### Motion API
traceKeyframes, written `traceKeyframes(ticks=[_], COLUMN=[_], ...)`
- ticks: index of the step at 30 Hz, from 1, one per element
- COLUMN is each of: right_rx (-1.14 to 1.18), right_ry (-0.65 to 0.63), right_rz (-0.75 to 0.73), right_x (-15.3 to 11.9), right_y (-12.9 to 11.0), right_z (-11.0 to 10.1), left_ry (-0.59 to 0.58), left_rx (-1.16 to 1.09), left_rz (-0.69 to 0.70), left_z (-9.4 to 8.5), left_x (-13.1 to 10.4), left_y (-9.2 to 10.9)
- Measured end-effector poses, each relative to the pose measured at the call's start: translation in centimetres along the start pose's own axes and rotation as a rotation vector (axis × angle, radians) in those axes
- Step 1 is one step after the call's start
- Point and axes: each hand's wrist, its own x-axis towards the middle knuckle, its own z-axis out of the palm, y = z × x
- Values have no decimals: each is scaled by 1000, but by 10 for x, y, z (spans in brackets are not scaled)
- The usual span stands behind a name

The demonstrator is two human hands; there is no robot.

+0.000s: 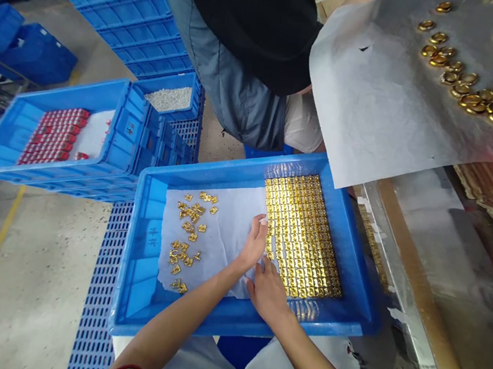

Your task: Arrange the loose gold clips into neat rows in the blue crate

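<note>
Your left hand and right hand are at the gold pieces in the bin; I can't tell their grip.

blue bin: gold rows, plus loose pieces (scattered) on a sheet, probably paper.

We hold our left arm slanted toward the far right, the left hand loosely curled. Our right arm slants far left, the right hand palm down, thumb apart.
</note>
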Motion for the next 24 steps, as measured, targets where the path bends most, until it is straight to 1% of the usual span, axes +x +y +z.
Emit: traceKeyframes(ticks=[4,9,12,17,21,24], right_rx=[3,-2,-16,-8,-4,-4], right_ry=[-8,-41,-53,-29,-19,-21], right_rz=[21,30,33,19,12,22], right_x=[-1,-3,-3,-2,-1,0], right_y=[-1,-3,-3,-1,0,-1], right_z=[-3,-9,-10,-6,-4,-3], left_ry=[-12,-19,-31,-3,-42,-38], left_rx=[12,-15,-9,-13,-12,-18], left_rz=[-14,-113,-111,-125,-130,-137], left_z=[-1,-5,-6,-5,-5,-7], left_x=[1,0,0,1,2,0], left_y=[2,2,1,3,7,9])
